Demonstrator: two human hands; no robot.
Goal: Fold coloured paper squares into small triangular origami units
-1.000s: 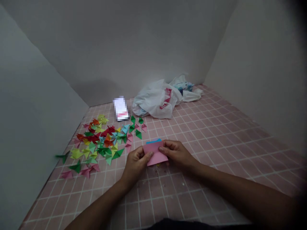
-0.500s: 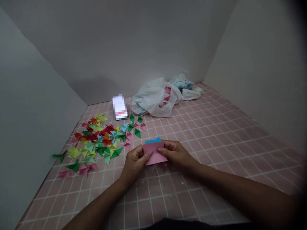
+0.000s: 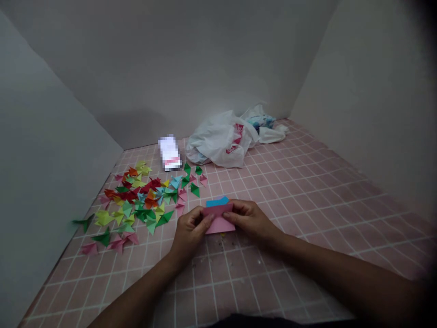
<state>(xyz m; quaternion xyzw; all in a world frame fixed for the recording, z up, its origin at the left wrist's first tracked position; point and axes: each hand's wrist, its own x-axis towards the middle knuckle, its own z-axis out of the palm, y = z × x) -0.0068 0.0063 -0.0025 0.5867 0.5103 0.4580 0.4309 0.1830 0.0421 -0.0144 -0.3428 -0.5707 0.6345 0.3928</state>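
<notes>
A small pink sheet of origami paper (image 3: 220,223) is held up between my two hands, above the tiled surface. My left hand (image 3: 191,230) is closed on its left side, the thumb lying across the front. On the right side my right hand (image 3: 251,219) pinches the sheet, thumb in front and fingers behind. Just beyond the pink sheet's top edge shows blue paper (image 3: 217,202); whether it lies on the surface or touches the sheet I cannot tell. Many folded paper pieces (image 3: 146,213) in green, yellow, red, orange, blue and pink lie spread to the left.
A lit phone (image 3: 170,152), its screen blurred, stands at the back left. Beside it rests a crumpled white plastic bag (image 3: 221,141) with red print, then another white and blue bag (image 3: 262,123). Pale walls (image 3: 205,59) enclose the pink tiled surface (image 3: 307,191).
Both thumbs have shifted up slightly on the pink sheet, which looks a little more tilted or bent along its upper part. The folded pieces, phone and bags stay where they were.
</notes>
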